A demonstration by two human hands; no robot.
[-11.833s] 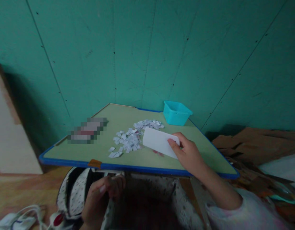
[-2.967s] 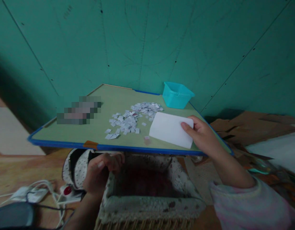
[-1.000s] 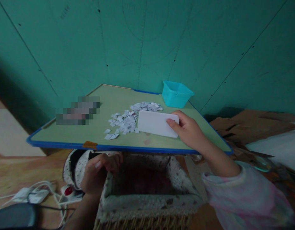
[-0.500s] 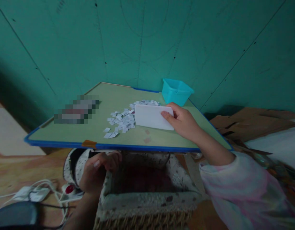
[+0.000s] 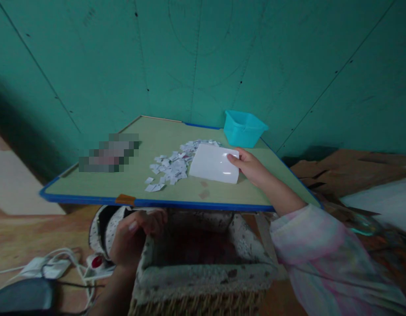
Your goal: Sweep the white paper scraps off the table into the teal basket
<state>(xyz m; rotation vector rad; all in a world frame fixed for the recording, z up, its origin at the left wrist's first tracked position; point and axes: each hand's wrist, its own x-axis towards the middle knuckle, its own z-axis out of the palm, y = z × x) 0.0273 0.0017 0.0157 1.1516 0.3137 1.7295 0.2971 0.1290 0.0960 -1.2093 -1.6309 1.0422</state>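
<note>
One basket (image 5: pixel 203 274), woven with a cloth lining, is sitting nearest, below the tabletop's (image 5: pixel 150 175) front edge. One left hand (image 5: pixel 132 237) is curling its fingers closed over the basket's near-left rim. One white power strip (image 5: pixel 45 267) with cables is lying on the floor left of the basket. One right hand (image 5: pixel 252 166) is reaching over the tabletop, fingers pinched shut on the right edge of one white card (image 5: pixel 213 163), which is tilting against the tabletop. One heap of paper scraps (image 5: pixel 176 164), too many to count, is lying just left of the card, touching it. One turquoise tub (image 5: pixel 244 128) is standing at the tabletop's far right corner. Risk, as judged: a fast or lifted card may be scattering scraps past the basket onto the floor.
</note>
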